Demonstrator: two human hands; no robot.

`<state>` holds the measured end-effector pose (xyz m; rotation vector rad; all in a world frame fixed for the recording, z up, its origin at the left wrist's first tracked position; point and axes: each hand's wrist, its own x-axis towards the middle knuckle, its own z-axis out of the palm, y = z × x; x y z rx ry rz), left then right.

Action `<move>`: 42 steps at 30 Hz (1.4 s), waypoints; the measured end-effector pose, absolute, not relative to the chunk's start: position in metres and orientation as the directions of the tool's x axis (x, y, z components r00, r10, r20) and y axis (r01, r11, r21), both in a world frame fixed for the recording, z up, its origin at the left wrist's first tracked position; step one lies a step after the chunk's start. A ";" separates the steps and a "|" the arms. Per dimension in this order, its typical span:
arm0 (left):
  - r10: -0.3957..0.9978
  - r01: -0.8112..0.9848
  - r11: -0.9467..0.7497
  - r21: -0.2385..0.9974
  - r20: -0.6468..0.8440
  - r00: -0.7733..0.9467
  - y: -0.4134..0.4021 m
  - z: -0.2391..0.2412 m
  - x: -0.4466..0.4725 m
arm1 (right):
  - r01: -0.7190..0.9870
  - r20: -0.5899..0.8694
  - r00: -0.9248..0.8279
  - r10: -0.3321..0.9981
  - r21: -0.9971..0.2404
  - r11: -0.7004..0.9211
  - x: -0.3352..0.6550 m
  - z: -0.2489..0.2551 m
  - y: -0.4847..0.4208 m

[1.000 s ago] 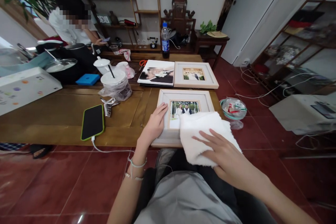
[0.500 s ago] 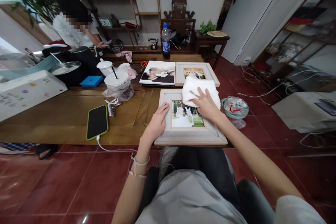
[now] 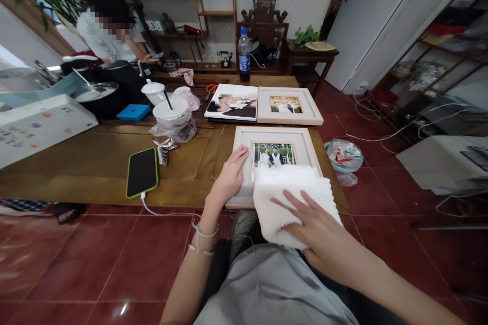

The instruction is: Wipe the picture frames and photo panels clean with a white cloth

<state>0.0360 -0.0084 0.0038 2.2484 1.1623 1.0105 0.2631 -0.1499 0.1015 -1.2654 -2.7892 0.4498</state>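
Observation:
A pale wooden picture frame (image 3: 276,134) lies flat at the table's front edge, around a photo of two people. My left hand (image 3: 231,175) rests on the frame's left side, fingers stretched out and lying flat. With my right hand (image 3: 316,218) I hold a folded white cloth (image 3: 293,183), fingers spread across its top. The cloth covers the lower part of the photo and the frame's near right part, and reaches past the table edge above my lap. Behind it lie a second pale frame (image 3: 312,106) and a white-edged photo print (image 3: 232,101).
A phone (image 3: 142,172) on a charging cable, a bagged drink cup (image 3: 173,117), a blue box (image 3: 133,111) and a white lidded cup (image 3: 153,92) stand leftward. At the back is a dark drink bottle (image 3: 244,56). Another person (image 3: 109,35) sits far left.
My right hand has drawn the white cloth from the frame's upper right corner down toward me, over its near edge. The upper photo and second frame now show. My left hand has stayed on the frame.

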 end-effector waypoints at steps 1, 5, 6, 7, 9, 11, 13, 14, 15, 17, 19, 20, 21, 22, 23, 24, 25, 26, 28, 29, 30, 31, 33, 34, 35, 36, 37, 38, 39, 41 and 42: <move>0.822 0.520 -0.568 0.638 0.415 0.390 -0.008 0.004 0.036 | 0.736 -0.055 -0.655 0.754 -0.274 0.619 0.264 0.098 -0.145; 0.838 0.532 -0.542 0.650 0.373 0.398 -0.009 0.004 0.035 | 0.789 0.064 -0.590 0.805 -0.164 0.592 0.282 0.084 -0.099; 0.844 0.536 -0.533 0.655 0.361 0.397 -0.009 0.005 0.035 | 0.808 0.095 -0.570 0.816 -0.116 0.577 0.288 0.081 -0.083; 0.847 0.538 -0.526 0.659 0.351 0.398 -0.010 0.005 0.035 | 0.830 0.124 -0.544 0.830 -0.065 0.554 0.293 0.078 -0.066; 0.850 0.542 -0.520 0.660 0.339 0.403 -0.010 0.006 0.035 | 0.866 0.183 -0.495 0.849 0.025 0.499 0.300 0.074 -0.032; 0.851 0.549 -0.518 0.656 0.330 0.408 -0.010 0.006 0.035 | 0.878 0.233 -0.477 0.848 0.088 0.470 0.300 0.071 -0.005; 0.852 0.550 -0.517 0.656 0.332 0.405 -0.010 0.006 0.035 | 0.876 0.239 -0.481 0.843 0.110 0.469 0.294 0.068 0.012; 0.852 0.548 -0.518 0.657 0.338 0.400 -0.010 0.006 0.036 | 0.874 0.225 -0.486 0.844 0.104 0.475 0.289 0.067 0.016; 0.851 0.544 -0.520 0.659 0.345 0.396 -0.010 0.006 0.036 | 0.869 0.201 -0.494 0.846 0.086 0.487 0.285 0.066 0.016; 0.849 0.537 -0.524 0.661 0.357 0.390 -0.010 0.006 0.036 | 0.846 0.131 -0.531 0.837 0.029 0.532 0.277 0.067 0.005; 0.850 0.537 -0.523 0.661 0.359 0.386 -0.011 0.006 0.037 | 0.812 0.068 -0.579 0.813 -0.038 0.582 0.271 0.070 -0.019; 0.852 0.540 -0.521 0.661 0.359 0.382 -0.011 0.006 0.037 | 0.792 0.039 -0.605 0.795 -0.072 0.607 0.269 0.072 -0.034; 0.853 0.541 -0.519 0.662 0.360 0.378 -0.011 0.006 0.037 | 0.776 0.015 -0.624 0.781 -0.102 0.622 0.268 0.075 -0.051; 0.853 0.542 -0.519 0.661 0.364 0.373 -0.011 0.006 0.037 | 0.763 -0.008 -0.639 0.769 -0.133 0.633 0.266 0.078 -0.068; 0.851 0.540 -0.524 0.659 0.372 0.371 -0.011 0.006 0.037 | 0.754 -0.034 -0.649 0.760 -0.162 0.637 0.264 0.081 -0.085; 0.846 0.534 -0.532 0.657 0.385 0.369 -0.010 0.006 0.037 | 0.763 -0.050 -0.637 0.769 -0.181 0.620 0.262 0.085 -0.100; 0.838 0.527 -0.544 0.653 0.400 0.370 -0.010 0.006 0.037 | 0.769 -0.068 -0.629 0.774 -0.199 0.607 0.259 0.088 -0.113; 0.831 0.519 -0.556 0.649 0.415 0.371 -0.009 0.006 0.038 | 0.775 -0.082 -0.621 0.779 -0.214 0.595 0.254 0.090 -0.123; 0.824 0.511 -0.566 0.647 0.432 0.366 -0.008 0.006 0.038 | 0.779 -0.103 -0.615 0.782 -0.235 0.582 0.242 0.093 -0.133; 0.827 0.510 -0.561 0.652 0.430 0.361 -0.007 0.006 0.037 | 0.777 -0.105 -0.617 0.780 -0.239 0.582 0.235 0.092 -0.134; 0.834 0.511 -0.551 0.660 0.421 0.356 -0.006 0.007 0.037 | 0.776 -0.096 -0.617 0.781 -0.235 0.585 0.226 0.090 -0.132; 0.842 0.511 -0.538 0.670 0.407 0.353 -0.005 0.008 0.037 | 0.777 -0.075 -0.616 0.784 -0.222 0.589 0.217 0.087 -0.129; 0.853 0.503 -0.520 0.690 0.385 0.353 -0.005 0.010 0.036 | 0.779 -0.010 -0.612 0.791 -0.180 0.601 0.201 0.078 -0.120; 0.853 0.497 -0.518 0.697 0.380 0.357 -0.005 0.010 0.035 | 0.779 0.027 -0.610 0.792 -0.160 0.606 0.195 0.074 -0.117; 0.853 0.491 -0.518 0.700 0.378 0.361 -0.005 0.011 0.035 | 0.779 0.055 -0.609 0.791 -0.145 0.610 0.191 0.070 -0.114; 0.851 0.488 -0.520 0.701 0.378 0.363 -0.005 0.012 0.035 | 0.777 0.074 -0.610 0.789 -0.138 0.614 0.190 0.067 -0.112; 0.850 0.490 -0.522 0.698 0.379 0.366 -0.005 0.012 0.035 | 0.775 0.085 -0.611 0.787 -0.139 0.617 0.190 0.066 -0.112; 0.848 0.497 -0.525 0.691 0.380 0.368 -0.006 0.012 0.035 | 0.773 0.090 -0.611 0.786 -0.144 0.618 0.193 0.065 -0.112; 0.847 0.506 -0.529 0.681 0.385 0.367 -0.007 0.012 0.036 | 0.775 0.090 -0.608 0.789 -0.150 0.614 0.198 0.065 -0.113; 0.841 0.522 -0.540 0.660 0.400 0.365 -0.008 0.012 0.037 | 0.788 0.082 -0.590 0.803 -0.160 0.595 0.214 0.068 -0.117; 0.838 0.527 -0.546 0.652 0.408 0.364 -0.008 0.012 0.038 | 0.799 0.077 -0.575 0.815 -0.163 0.579 0.223 0.070 -0.118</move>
